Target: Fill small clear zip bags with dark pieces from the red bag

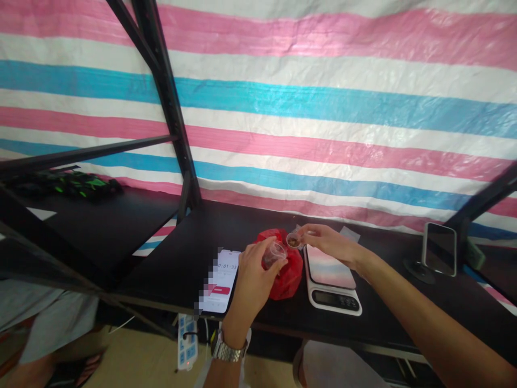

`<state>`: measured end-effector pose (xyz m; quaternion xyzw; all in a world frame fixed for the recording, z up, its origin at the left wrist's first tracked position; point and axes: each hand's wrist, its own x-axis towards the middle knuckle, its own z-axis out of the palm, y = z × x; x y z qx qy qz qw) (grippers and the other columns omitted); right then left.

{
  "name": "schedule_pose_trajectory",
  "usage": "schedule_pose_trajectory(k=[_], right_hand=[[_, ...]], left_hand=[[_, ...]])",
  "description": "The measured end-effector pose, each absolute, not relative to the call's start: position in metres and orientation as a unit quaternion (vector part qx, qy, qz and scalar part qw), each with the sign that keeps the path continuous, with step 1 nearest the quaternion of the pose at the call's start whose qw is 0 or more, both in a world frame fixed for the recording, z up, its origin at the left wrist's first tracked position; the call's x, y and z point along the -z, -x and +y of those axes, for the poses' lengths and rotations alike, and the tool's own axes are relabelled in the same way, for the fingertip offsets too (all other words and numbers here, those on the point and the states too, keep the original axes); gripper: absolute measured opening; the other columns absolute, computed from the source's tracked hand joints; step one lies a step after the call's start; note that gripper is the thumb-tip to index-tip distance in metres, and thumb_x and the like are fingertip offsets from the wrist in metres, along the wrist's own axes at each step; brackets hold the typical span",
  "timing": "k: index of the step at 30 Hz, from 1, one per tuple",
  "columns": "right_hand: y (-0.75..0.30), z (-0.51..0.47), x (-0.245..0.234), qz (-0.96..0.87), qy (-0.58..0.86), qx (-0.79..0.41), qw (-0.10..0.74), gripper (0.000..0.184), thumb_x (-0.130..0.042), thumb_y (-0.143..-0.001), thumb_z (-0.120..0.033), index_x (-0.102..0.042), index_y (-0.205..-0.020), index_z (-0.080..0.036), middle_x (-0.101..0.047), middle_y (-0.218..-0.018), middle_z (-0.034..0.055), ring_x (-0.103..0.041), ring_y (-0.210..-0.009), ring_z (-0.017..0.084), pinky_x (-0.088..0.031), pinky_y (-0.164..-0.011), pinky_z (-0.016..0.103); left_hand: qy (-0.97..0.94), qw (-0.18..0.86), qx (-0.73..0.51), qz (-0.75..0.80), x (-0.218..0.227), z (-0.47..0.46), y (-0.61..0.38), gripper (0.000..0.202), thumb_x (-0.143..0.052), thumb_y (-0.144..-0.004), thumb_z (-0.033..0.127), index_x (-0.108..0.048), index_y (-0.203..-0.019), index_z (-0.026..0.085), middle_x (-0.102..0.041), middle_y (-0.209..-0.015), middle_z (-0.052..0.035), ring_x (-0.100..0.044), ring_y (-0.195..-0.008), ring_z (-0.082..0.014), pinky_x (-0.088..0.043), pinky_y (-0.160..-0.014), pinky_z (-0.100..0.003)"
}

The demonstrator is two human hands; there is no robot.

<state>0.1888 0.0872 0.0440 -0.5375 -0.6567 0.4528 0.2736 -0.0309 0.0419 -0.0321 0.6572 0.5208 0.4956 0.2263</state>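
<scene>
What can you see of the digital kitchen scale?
The digital kitchen scale has a white body and a glossy rectangular platform reflecting pink and pale colours. A dark display sits in the front strip; no reading can be made out. It lies flat on the black shelf, with the red plastic bag at its left edge. The right hand is just above its rear edge; contact cannot be told.

Two hands (251, 285) (328, 242), two plastic cups (275, 255) (293, 240) — plus two phones (220, 280) (439, 249), one scale (331, 302), one red bag (291, 277).
</scene>
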Motion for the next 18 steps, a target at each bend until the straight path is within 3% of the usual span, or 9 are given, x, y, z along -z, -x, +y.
schedule_pose_trajectory(k=[4,7,11,18], right_hand=[[-0.175,0.073,-0.06,-0.706,0.509,-0.394,0.295,0.02,-0.069,-0.092,-0.04,-0.07,-0.1,-0.021,-0.077,-0.096,0.0039,-0.068,-0.088,0.02,-0.05,-0.082,0.035],[-0.16,0.059,-0.066,-0.795,0.493,-0.218,0.277,0.009,-0.069,-0.088,-0.023,-0.069,-0.097,-0.022,-0.077,-0.099,0.0032,-0.064,-0.093,0.022,-0.046,-0.09,0.039],[-0.145,0.042,-0.073,-0.86,0.462,-0.044,0.211,0.022,-0.073,-0.089,-0.015,-0.072,-0.109,-0.025,-0.077,-0.11,0.0043,-0.058,-0.104,0.027,-0.041,-0.095,0.044],[-0.138,0.039,-0.071,-0.871,0.432,0.011,0.232,0.025,-0.074,-0.093,-0.02,-0.069,-0.117,-0.024,-0.078,-0.116,0.006,-0.059,-0.105,0.028,-0.041,-0.093,0.044]], left_hand=[[-0.668,0.221,-0.485,0.519,0.032,0.042,0.022,0.045,-0.08,-0.086,0.021,-0.073,-0.13,0.026,-0.076,-0.119,-0.0074,-0.07,-0.113,-0.0306,-0.053,-0.102,-0.049],[-0.668,0.227,-0.485,0.517,0.03,0.043,0.021,0.045,-0.079,-0.087,0.02,-0.073,-0.131,0.024,-0.077,-0.12,-0.0083,-0.071,-0.115,-0.0314,-0.054,-0.103,-0.049],[-0.667,0.233,-0.495,0.505,0.032,0.044,0.024,0.045,-0.076,-0.089,0.019,-0.071,-0.133,0.023,-0.077,-0.12,-0.0088,-0.071,-0.114,-0.0304,-0.055,-0.101,-0.047],[-0.651,0.249,-0.519,0.495,0.039,0.042,0.032,0.049,-0.073,-0.092,0.022,-0.067,-0.141,0.028,-0.074,-0.123,-0.0066,-0.07,-0.116,-0.0271,-0.053,-0.104,-0.044]])
